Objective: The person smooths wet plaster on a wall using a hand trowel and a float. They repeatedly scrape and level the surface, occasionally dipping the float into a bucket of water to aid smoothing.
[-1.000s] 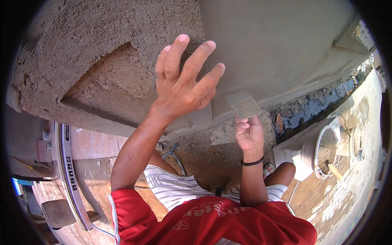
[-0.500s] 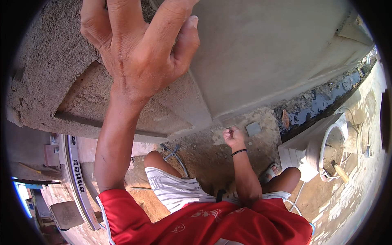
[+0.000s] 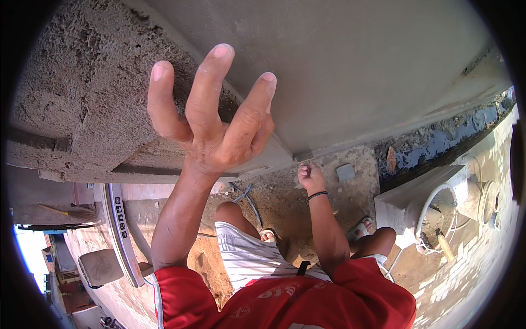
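My left hand (image 3: 211, 129), fingers spread and bent, is raised against the rough plastered face (image 3: 93, 88), beside its border with the smooth grey plaster (image 3: 361, 66). Lower down, my right hand (image 3: 311, 176) is closed on a small flat metal trowel (image 3: 303, 157), mostly hidden, seen edge-on at the bottom of the smooth plaster. Recessed angular grooves (image 3: 137, 164) mark the rough face. A small grey square piece (image 3: 345, 172) lies on the ground right of my right hand.
A white container with a bucket and wooden handle (image 3: 446, 244) stands at right, by a dark muddy trench (image 3: 419, 151). A long metal straightedge (image 3: 123, 236), a blue-grey hose (image 3: 246, 205) and a square board (image 3: 98, 267) are at left and below. My sandalled feet are beneath me.
My left hand rose toward the upper left, then dropped back a little. My right hand moved left and away from the camera, along the bottom edge, and the trowel blade shows less.
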A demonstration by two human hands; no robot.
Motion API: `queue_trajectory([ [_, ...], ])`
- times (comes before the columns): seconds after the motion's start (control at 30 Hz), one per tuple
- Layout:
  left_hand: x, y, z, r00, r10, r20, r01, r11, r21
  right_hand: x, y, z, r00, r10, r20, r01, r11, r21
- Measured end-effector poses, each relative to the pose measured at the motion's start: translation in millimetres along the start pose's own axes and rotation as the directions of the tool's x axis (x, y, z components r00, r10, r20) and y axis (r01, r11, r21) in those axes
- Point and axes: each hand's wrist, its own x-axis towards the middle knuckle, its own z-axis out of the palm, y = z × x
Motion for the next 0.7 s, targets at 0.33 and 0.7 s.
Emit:
queue_trajectory([
  [0.33,8,9,-21,0.982,-0.092,0.166,0.083,0.994,0.065,-71,29,65,1.000,0.001,-0.010,-0.002,0.999,-0.048],
  [0.7,76,-31,-100,0.900,-0.125,0.418,0.269,0.914,-0.303,-154,59,135,1.000,0.002,-0.005,-0.002,1.000,-0.014],
])
